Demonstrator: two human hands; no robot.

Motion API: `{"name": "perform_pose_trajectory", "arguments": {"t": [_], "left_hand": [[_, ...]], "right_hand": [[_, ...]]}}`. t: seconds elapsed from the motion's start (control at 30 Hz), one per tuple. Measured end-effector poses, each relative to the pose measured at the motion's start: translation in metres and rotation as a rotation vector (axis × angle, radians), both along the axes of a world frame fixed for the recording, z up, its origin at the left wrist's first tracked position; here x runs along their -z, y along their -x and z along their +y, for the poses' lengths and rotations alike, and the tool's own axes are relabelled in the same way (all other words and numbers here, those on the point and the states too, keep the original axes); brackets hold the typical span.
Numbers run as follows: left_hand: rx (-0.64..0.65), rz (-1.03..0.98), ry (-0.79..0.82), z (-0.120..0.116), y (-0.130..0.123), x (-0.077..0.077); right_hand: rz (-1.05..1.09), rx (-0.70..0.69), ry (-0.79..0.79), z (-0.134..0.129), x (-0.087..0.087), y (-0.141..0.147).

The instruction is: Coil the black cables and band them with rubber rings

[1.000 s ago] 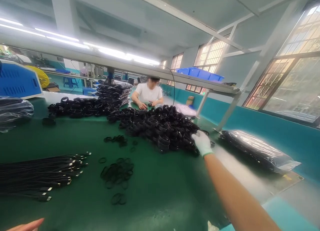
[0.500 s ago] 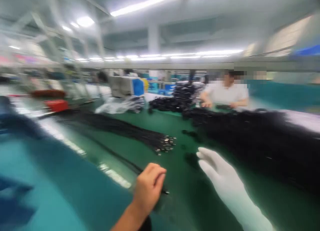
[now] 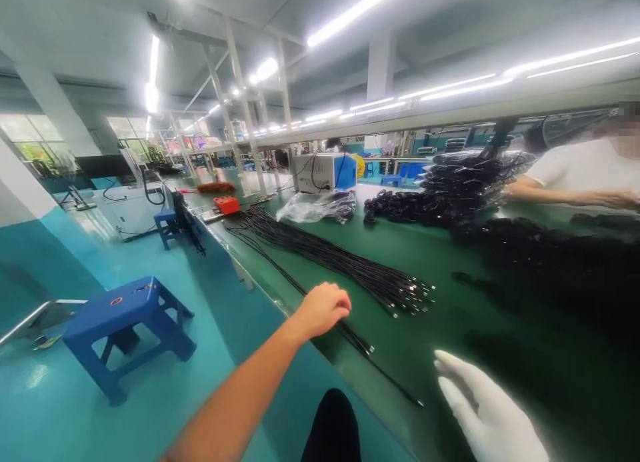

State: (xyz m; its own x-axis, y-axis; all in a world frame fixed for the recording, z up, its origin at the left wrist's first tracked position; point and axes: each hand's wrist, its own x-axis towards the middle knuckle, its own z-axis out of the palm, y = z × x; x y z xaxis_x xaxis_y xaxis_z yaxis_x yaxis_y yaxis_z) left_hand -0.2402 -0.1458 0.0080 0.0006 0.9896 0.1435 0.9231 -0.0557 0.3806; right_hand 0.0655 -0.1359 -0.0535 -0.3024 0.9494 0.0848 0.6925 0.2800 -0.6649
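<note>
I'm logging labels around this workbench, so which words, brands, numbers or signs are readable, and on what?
No text can be read.
Blue stool: the marks on its seat are too small to make out.
Red box: any print is too small to read.
Black cables: no lettering can be made out.

Tube lights glare white above the table; left of it, the glossy floor catches pale reflections (the windows farther left look washed out). Across the table's right side, the black heap smears into dim blur.
</note>
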Motion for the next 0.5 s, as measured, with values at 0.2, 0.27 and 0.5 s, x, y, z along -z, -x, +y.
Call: {"name": "perform_pose_trajectory", "arguments": {"t": [0.2, 0.27, 0.5], "left_hand": [[0.137, -0.006, 0.135, 0.018, 0.014, -0.005], [0.186, -0.025, 0.176, 0.018, 0.017, -0.003], [0.289, -0.177, 0.200, 0.020, 0.025, -0.011]], "right_hand": [[0.052, 0.059, 0.004, 0.002, -0.008, 0.006], [0.077, 0.053, -0.005, 0.002, -0.012, 0.007], [0.124, 0.069, 0.041, 0.006, -0.002, -0.002]]}}
